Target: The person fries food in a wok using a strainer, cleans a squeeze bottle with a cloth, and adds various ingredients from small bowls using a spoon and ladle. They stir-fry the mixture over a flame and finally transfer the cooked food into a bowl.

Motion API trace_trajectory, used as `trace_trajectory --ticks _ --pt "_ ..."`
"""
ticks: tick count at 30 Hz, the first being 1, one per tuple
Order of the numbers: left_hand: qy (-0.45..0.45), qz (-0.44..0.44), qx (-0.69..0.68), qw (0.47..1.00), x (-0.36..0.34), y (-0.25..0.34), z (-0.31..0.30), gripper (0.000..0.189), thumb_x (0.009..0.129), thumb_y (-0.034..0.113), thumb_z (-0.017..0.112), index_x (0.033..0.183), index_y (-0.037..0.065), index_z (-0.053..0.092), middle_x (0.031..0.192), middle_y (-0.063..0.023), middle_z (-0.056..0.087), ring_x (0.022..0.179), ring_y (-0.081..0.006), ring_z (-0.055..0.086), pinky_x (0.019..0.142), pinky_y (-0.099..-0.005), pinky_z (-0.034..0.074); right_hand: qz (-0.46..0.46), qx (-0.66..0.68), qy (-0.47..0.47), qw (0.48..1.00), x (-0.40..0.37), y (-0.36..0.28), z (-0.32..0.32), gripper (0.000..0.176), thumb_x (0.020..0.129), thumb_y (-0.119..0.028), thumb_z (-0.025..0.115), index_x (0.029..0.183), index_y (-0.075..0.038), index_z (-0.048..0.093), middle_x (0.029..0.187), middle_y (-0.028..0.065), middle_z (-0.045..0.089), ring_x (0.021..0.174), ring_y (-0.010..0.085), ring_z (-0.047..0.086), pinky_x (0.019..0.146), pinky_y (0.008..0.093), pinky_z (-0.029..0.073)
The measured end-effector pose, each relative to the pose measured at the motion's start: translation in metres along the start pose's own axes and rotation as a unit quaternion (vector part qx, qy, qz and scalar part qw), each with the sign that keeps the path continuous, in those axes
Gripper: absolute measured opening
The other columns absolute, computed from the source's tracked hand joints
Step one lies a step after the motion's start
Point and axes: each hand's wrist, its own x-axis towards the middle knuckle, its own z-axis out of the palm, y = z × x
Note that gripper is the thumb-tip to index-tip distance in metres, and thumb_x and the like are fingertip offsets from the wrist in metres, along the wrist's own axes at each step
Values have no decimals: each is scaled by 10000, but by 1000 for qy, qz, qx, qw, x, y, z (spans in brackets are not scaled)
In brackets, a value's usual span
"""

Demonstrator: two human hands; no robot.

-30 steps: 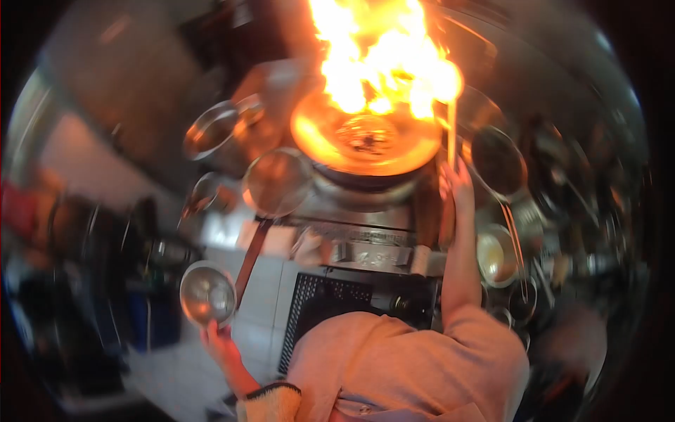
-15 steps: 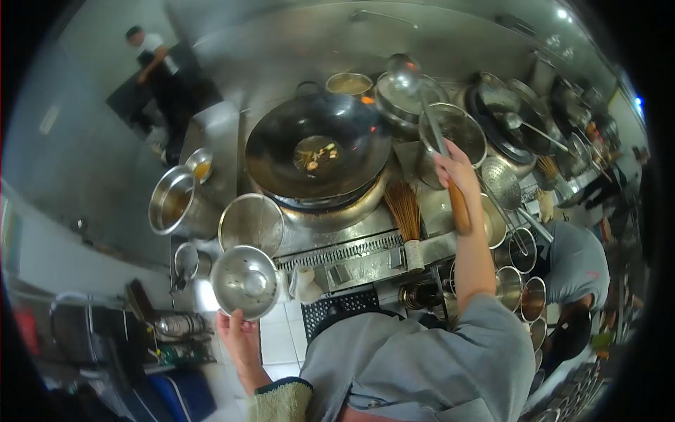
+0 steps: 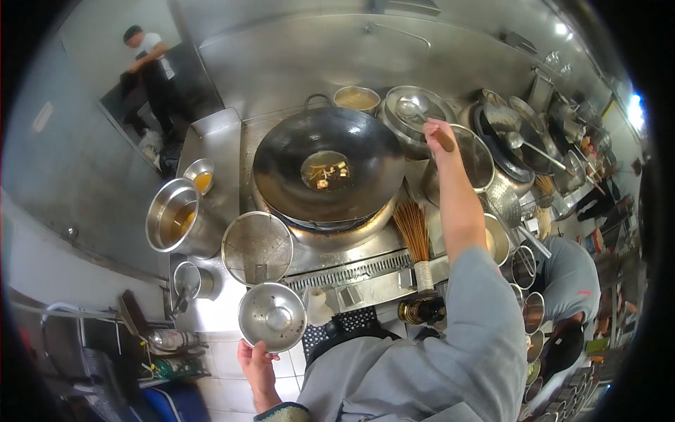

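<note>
My left hand (image 3: 258,362) grips the rim of a metal bowl (image 3: 273,318), whose inside shows a few dark specks. Stretched out to the far right, my right hand (image 3: 441,136) is closed round the wooden handle of a ladle (image 3: 413,107). The ladle's head is over a wide metal pot (image 3: 394,131) behind the wok. A black wok (image 3: 281,179) sits on the burner in front of me, with small pale pieces of food (image 3: 325,173) in liquid at its bottom. Between bowl and wok rests a round mesh strainer (image 3: 257,246).
On the left stand a tall metal pot (image 3: 156,224) with yellowish liquid and a small bowl (image 3: 191,169). A bamboo brush (image 3: 411,225) leans at the stove's front edge; a perforated skimmer (image 3: 503,201) lies farther right. One person (image 3: 151,67) stands back left, another (image 3: 573,278) bends at the right.
My right hand has reached forward, bringing the ladle's head down over the pot behind the wok. The left hand and bowl appear slightly lower and farther right as the view shifts.
</note>
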Motion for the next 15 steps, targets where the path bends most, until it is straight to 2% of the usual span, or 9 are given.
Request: trace_trajectory --ticks 3,6,7,8,10,12,15 --pt "-5 -7 -3 1000 11 11 3 79 856 5 536 857 71 492 774 -25 581 510 -54 457 468 -224 463 10 107 -38 993 -9 -4 7 171 918 9 446 782 -32 352 650 17 409 469 87 455 406 166 434" --pt "-2 19 33 999 38 27 -8 61 857 28 552 906 58 533 779 -17 583 529 -46 460 464 -211 442 95 170 -73 978 -34 1 25 180 922 10 435 780 -40 336 680 29 410 469 98 454 407 183 445" --pt "-4 33 33 999 47 36 -7 74 858 42 558 930 55 546 780 -12 578 549 -45 459 477 -213 440 78 174 -65 979 -48 10 36 128 936 -8 416 963 5 291 687 38 407 470 106 446 411 198 443" --pt "-7 46 31 998 57 43 -2 94 859 55 564 953 53 559 781 -7 573 569 -43 458 491 -214 437 59 178 -56 981 -69 20 51 258 951 -26 397 1146 49 247 693 47 403 470 113 438 414 214 442" --pt "-26 61 35 997 79 55 9 89 864 69 563 951 50 562 794 -2 563 606 -50 459 527 -230 442 49 190 -54 979 -112 45 82 400 959 -32 387 1294 100 212 712 54 395 468 122 437 410 227 443" --pt "-32 56 29 997 108 54 17 96 866 72 562 956 38 561 808 -6 555 623 -59 461 549 -244 444 67 210 -68 973 -156 76 112 348 946 -10 403 1224 111 232 738 52 383 461 126 452 395 223 450" --pt "-70 48 14 996 151 34 25 144 866 59 558 1006 25 558 822 -23 563 632 -78 497 561 -246 477 94 215 -98 967 -212 117 141 520 973 -59 368 1348 119 54 735 59 370 468 132 452 388 238 445"
